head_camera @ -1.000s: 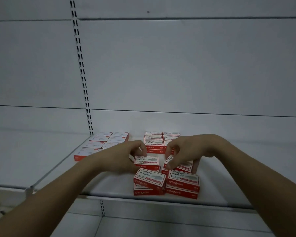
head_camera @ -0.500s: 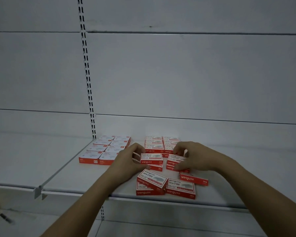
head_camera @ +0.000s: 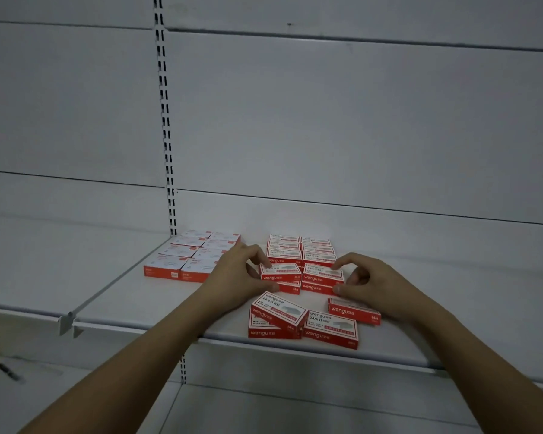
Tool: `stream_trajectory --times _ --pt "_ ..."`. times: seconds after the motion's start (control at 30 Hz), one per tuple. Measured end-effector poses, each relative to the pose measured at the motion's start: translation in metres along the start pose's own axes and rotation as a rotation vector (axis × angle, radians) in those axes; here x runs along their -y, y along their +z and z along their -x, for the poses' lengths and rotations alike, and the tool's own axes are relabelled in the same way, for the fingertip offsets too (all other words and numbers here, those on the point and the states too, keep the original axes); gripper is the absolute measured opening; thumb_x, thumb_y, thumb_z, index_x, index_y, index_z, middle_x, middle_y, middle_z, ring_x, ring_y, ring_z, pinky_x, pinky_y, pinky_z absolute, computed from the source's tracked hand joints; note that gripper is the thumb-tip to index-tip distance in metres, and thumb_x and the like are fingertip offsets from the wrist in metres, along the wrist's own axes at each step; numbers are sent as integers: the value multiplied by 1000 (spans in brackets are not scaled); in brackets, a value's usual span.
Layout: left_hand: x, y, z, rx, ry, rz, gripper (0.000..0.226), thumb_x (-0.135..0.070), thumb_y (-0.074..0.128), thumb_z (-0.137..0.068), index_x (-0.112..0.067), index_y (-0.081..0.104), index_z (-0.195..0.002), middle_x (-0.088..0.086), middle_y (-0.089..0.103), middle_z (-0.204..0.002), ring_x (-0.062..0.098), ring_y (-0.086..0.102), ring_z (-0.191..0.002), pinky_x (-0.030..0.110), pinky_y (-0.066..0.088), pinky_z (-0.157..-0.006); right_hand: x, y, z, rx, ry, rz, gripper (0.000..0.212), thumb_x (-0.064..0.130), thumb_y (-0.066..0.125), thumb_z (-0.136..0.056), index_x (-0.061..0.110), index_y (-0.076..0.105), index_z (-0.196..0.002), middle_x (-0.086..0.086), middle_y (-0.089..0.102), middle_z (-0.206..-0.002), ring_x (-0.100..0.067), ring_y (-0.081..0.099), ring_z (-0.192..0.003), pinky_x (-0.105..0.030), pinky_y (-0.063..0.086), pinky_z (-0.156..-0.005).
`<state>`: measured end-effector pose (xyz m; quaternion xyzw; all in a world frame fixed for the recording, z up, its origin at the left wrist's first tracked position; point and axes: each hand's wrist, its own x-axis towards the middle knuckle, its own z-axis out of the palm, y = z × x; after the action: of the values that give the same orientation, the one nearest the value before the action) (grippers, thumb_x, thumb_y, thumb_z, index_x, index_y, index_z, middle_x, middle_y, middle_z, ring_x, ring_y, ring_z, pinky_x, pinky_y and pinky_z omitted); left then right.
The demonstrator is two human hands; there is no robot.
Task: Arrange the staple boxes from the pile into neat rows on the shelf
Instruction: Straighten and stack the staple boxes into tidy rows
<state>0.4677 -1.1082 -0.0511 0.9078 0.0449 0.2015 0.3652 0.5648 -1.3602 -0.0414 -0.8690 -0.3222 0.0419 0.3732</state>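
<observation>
Head: 2 hands, 4 loose boxes

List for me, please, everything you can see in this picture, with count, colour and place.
Left block of staple boxes: about eight, red and white, two neat columns at the shelf's left.
Middle block of staple boxes: about six visible on top, red and white, two columns towards the back.
Gripped stacks: two side by side, red and white, at the front of the middle block.
Loose staple boxes: four, red and white, jumbled near the front edge.
Shelf: one, white.
Back panels: white, behind.
Slotted upright: one, white, back left.
Left hand: grips the left stack.
Right hand: grips the right stack.
</observation>
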Motion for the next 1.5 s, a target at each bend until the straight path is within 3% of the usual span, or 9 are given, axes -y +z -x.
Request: stream_trajectory --times 0.13,0.33,0.47,0.63,0.73,0.93,1.17,1.37,1.5 --pt "0 8 -14 -61 -48 -38 31 -35 82 -70 -32 56 -87 -4 51 -112 14 58 -92 21 52 -72 4 1 -9 3 30 17 28 32 68 -85 40 54 -107 4 72 -80 -8 71 -69 -31 60 -66" --pt "-2 -2 2 -103 -16 160 24 -44 69 -81 -37 56 -100 -15 50 -112 6 58 -90 16 49 -64 15 -15 9 -3 86 9 24 51 57 -87 39 50 -106 7 67 -91 -9 68 -71 -17 50 -56" --pt "0 -22 37 192 33 407 20 -49 69 -75 -44 60 -93 -20 63 -98 6 66 -90 22 58 -65 23 -25 40 217 75 -50 40 62 71 -69 44 60 -104 15 68 -96 -6 68 -77 -13 50 -59" --pt "-3 -31 56 368 43 260 47 -35 84 -67 -50 60 -104 -26 59 -104 0 64 -95 20 57 -71 31 -19 55 47 15 -22 33 55 71 -67 42 66 -96 20 64 -97 -9 63 -74 -16 51 -59" --pt "-5 -34 60 306 91 125 42 -39 83 -68 -53 60 -100 -26 57 -101 -5 60 -93 15 55 -72 39 -14 64 -4 -44 -99 31 48 75 -68 45 63 -96 21 63 -98 -7 63 -74 -15 51 -56" --pt "-7 -34 68 262 95 25 40 -37 83 -68 -46 59 -99 -24 56 -101 1 61 -89 11 54 -68 48 2 80 185 12 -32 46 36 82 -68 51 56 -102 20 54 -113 -9 68 -84 -19 56 -62" --pt "-18 -14 53 63 50 -72 35 -30 80 -73 -43 59 -97 -21 47 -103 0 54 -86 6 45 -63 39 15 65 -11 -11 110 34 31 77 -77 44 56 -100 19 56 -114 -1 61 -88 -10 50 -64" --pt "-19 5 33 -109 -20 -43 40 -28 81 -74 -25 66 -111 -9 58 -104 0 54 -76 6 38 -65 31 25 39 -208 -27 14 31 19 75 -79 36 58 -99 15 59 -109 0 61 -89 -8 45 -70" --pt "-16 7 27 -69 -66 34 61 -32 81 -73 -31 51 -126 -2 53 -124 8 56 -95 19 49 -78 30 36 32 -278 -22 -23 42 20 78 -77 32 54 -110 15 40 -118 -8 61 -93 -9 51 -69"
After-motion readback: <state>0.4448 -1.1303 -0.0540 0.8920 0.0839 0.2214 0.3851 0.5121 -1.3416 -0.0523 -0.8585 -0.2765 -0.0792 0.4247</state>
